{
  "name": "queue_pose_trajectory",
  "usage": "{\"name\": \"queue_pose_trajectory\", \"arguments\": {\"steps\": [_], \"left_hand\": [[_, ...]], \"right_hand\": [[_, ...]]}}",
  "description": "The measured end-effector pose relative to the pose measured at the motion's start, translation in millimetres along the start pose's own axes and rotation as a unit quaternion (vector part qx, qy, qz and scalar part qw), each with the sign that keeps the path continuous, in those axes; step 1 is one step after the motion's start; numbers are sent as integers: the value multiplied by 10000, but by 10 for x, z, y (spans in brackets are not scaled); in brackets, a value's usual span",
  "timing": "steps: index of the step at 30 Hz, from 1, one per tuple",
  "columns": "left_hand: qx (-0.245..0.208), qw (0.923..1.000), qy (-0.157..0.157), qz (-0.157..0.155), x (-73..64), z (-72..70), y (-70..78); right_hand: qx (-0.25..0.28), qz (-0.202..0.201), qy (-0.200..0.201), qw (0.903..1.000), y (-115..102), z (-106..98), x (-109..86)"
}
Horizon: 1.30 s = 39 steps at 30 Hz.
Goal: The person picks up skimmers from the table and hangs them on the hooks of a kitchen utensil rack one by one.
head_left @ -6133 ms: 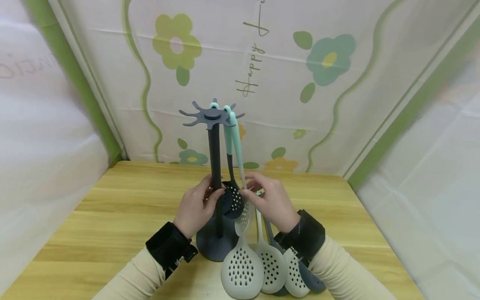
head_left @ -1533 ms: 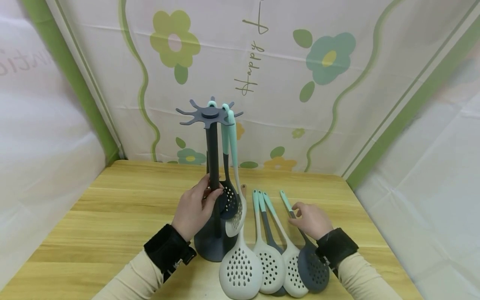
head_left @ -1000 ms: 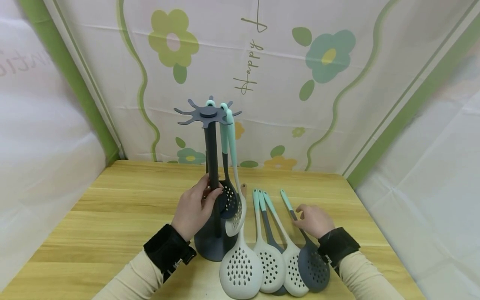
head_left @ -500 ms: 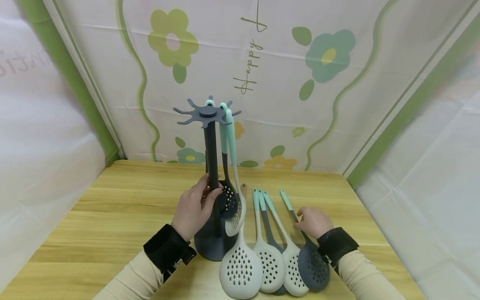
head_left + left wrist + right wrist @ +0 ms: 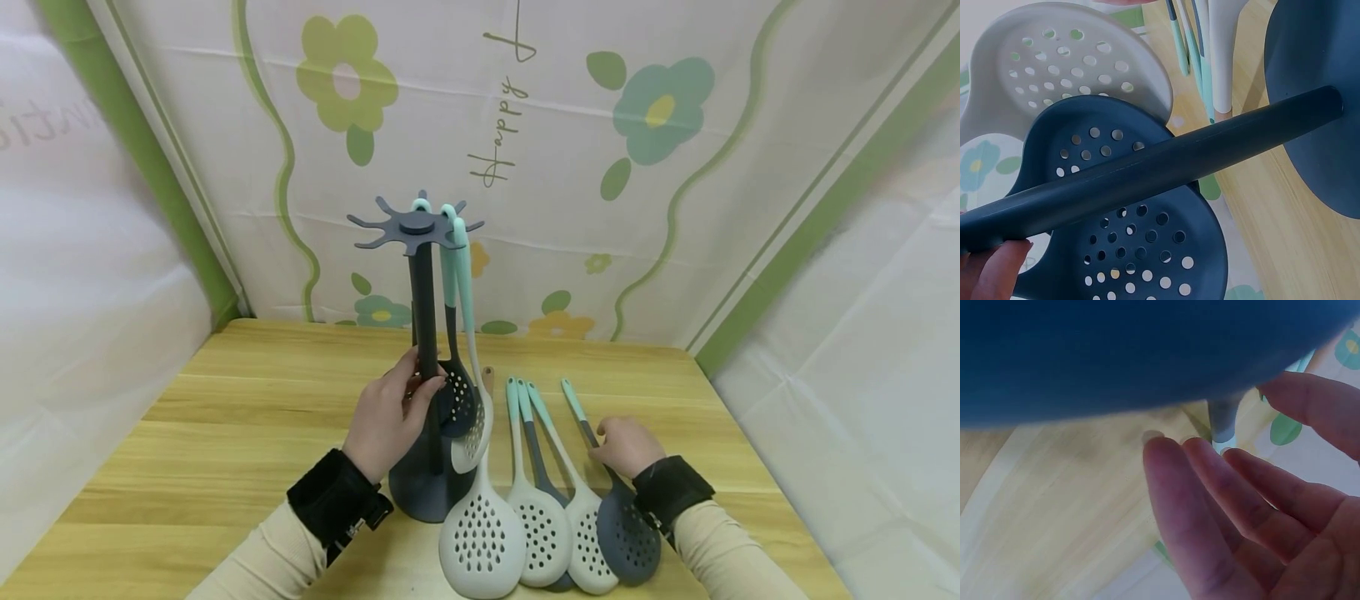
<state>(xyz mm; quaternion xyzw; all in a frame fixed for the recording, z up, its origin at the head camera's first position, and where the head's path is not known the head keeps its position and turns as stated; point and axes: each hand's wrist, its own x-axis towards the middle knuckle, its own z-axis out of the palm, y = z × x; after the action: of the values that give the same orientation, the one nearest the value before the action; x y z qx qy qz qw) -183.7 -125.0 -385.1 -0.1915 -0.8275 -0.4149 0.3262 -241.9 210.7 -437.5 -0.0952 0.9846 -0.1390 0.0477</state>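
My left hand [image 5: 386,425] is clamped round the dark grey, spoke-topped stand [image 5: 424,292]; my right hand [image 5: 632,446] has left the hanging pale grey, mint-handled skimmer [image 5: 466,292]; thumb and fingers apart, it reaches the dark grey, round, perforated skimmer [image 5: 628,533] lying far right; attention seems shifted there.

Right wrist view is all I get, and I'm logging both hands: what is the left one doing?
Observer: The left hand grips the dark stand around its upright post.
Operator: Anything hanging there?
Observer: Yes, the head view shows three turquoise-handled utensils hung from its top.
Operator: And the dark utensil across the top of my picture, solid or perforated?
Observer: Perforated; the head view shows its holes clearly, beside the right hand.
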Motion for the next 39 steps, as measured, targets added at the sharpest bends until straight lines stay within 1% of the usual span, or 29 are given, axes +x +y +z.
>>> {"name": "queue_pose_trajectory", "arguments": {"steps": [9,19,31,39], "left_hand": [[19,10000,44,66,6,-3,0],[49,10000,70,17,-4,0,1],[55,10000,26,-20,6,-8,11],[40,9999,-45,-92,5,-6,3]], "right_hand": [[20,-11,-50,10000,53,48,28],[-13,-58,-57,10000,66,74,41],[-30,105,-193,9998,83,110,83],[-124,20,-310,9994,69,96,49]]}}
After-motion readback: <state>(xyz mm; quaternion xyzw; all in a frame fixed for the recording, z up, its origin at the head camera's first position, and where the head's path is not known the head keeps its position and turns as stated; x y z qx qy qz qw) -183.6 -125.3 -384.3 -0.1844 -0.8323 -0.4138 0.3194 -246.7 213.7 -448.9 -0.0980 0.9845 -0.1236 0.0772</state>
